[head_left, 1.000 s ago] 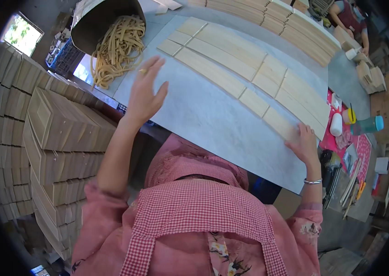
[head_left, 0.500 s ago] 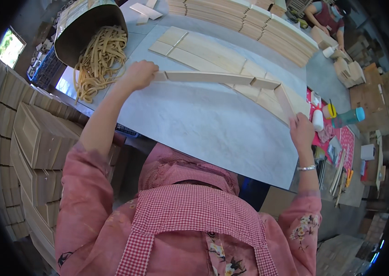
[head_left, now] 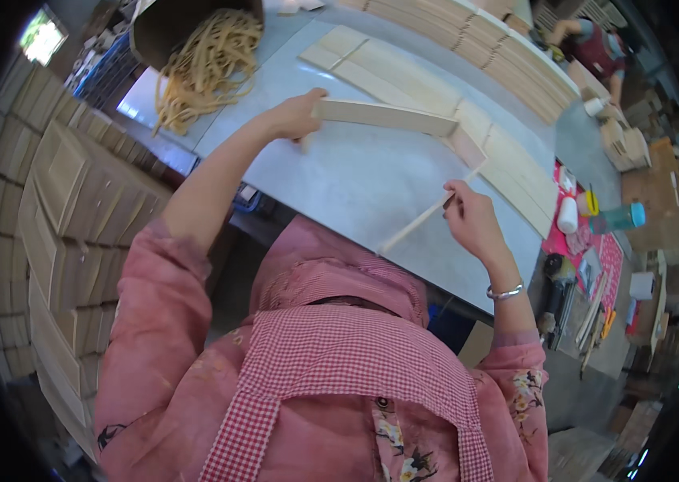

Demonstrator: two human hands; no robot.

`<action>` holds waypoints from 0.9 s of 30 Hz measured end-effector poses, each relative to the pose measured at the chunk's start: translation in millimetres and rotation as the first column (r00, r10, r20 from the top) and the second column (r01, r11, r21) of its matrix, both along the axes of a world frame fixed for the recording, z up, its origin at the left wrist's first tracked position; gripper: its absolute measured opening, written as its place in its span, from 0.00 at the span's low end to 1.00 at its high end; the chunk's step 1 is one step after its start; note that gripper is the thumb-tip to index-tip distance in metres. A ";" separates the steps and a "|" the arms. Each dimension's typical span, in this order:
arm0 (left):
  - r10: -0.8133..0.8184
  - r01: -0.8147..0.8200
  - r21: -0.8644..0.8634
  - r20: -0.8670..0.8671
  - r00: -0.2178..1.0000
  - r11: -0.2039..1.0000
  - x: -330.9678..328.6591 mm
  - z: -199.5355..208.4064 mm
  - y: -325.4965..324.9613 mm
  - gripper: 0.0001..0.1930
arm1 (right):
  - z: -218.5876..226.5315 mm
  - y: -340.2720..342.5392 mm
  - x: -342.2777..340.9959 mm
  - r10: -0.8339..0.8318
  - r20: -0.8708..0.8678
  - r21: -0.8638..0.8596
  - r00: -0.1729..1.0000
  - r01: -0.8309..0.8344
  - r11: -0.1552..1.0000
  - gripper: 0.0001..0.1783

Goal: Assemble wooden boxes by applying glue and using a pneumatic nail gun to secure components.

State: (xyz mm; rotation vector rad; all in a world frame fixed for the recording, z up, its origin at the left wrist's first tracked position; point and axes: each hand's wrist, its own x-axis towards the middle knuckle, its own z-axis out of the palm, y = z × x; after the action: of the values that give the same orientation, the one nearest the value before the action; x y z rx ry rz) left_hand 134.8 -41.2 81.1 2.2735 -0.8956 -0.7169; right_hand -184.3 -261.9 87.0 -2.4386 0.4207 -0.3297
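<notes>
A pale wooden strip (head_left: 387, 115), bent at its joints into a partly folded frame, stands on edge over the table (head_left: 339, 189). My left hand (head_left: 297, 116) is closed around its left end. At the right, my right hand (head_left: 474, 218) pinches the strip's end section, which slants toward the table's near edge. Behind the strip lie flat wooden boards (head_left: 379, 66) side by side on the table.
Stacked strips (head_left: 476, 48) line the back. A tipped container (head_left: 146, 36) spills tan bands (head_left: 207, 68) at the left. Stacked wooden pieces (head_left: 74, 213) stand left of the table. At right are a teal bottle (head_left: 616, 218) and white bottle (head_left: 567, 215); another person (head_left: 596, 52) works far right.
My right hand has swung inward and nearer, folding the strip's right sections around. My left hand has shifted right with its end. The view has also shifted.
</notes>
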 end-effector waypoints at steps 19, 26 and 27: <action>-0.069 -0.033 -0.334 -0.289 0.955 0.942 -21.5 -24.4 25.2 0.19 | -37.9 54.8 64.5 0.134 0.190 -0.347 0.973 -0.061 0.936 0.11; -0.030 -0.087 -0.364 -0.304 0.952 0.927 -29.0 -36.5 28.7 0.32 | -41.7 52.0 67.2 0.106 0.182 -0.345 0.978 -0.038 0.938 0.12; -0.066 -0.058 -0.392 -0.296 0.953 0.918 -32.4 -38.1 35.1 0.37 | -41.4 52.2 66.0 0.103 0.172 -0.346 0.980 -0.038 0.937 0.12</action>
State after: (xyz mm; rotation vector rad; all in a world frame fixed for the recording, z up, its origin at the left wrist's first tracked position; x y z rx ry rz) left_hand 102.4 -6.1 43.0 1.7459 -0.8110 -0.7811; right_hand -118.3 -209.7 45.6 -2.7184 0.2043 -0.6426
